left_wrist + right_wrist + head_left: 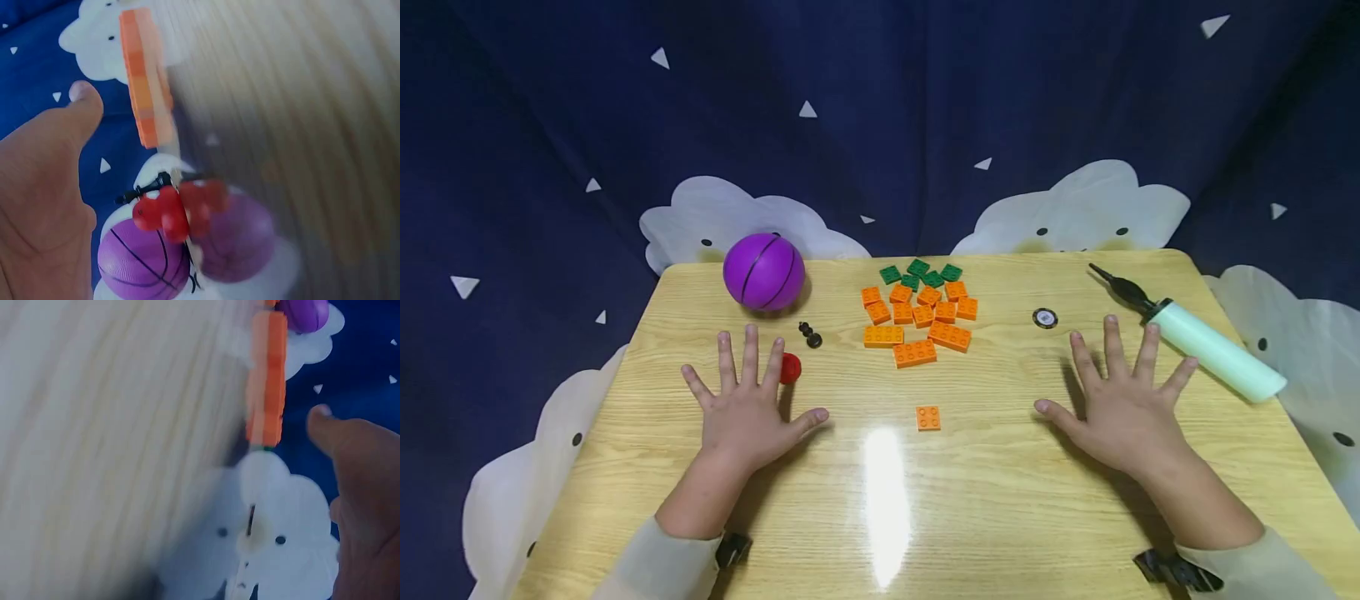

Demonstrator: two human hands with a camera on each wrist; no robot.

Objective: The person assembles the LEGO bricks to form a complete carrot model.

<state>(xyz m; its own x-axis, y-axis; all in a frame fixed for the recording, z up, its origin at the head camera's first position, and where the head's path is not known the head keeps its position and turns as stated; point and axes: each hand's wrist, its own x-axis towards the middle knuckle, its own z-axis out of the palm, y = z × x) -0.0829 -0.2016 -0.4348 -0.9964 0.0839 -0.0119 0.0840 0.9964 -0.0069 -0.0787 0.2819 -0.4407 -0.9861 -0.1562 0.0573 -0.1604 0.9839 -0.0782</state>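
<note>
Okay, left to right. Your left hand [747, 421] is palm-down, fingers and thumb spread, gripping nothing. Shadow sits off to its side, so it looks lifted; the wrist view doesn't settle contact. Purple ball with black seam lines [763, 273] is just beyond your fingertips, at the far edge. It could roll, so cup it rather than poke it.

Red rounded plastic-looking piece [792, 368] is right beside your index finger, partly behind it in the head view; shift that finger before pinching. Small black knobby piece [814, 340] lies just past it. Fingertip pinch, one at a time, or you'll likely nudge both.

Middle: studded orange plastic bricks [922, 316] packed close, green plastic bricks [917, 267] behind them, three long orange ones at the near side. Work from the outside in; take each by opposite side walls. The lone square orange brick [928, 418] sits nearer you, between your hands, clear on all sides. Easiest pick, I'd say.

Then the flat black-and-white disc [1045, 317]: low edge, slide a nail under. Your right hand [1127, 417] matches the left: spread, nothing held. Mint-green tube pump with black nozzle [1217, 348] lies slantwise by your fingertips; grab the barrel, mind the nozzle's swing.
</note>
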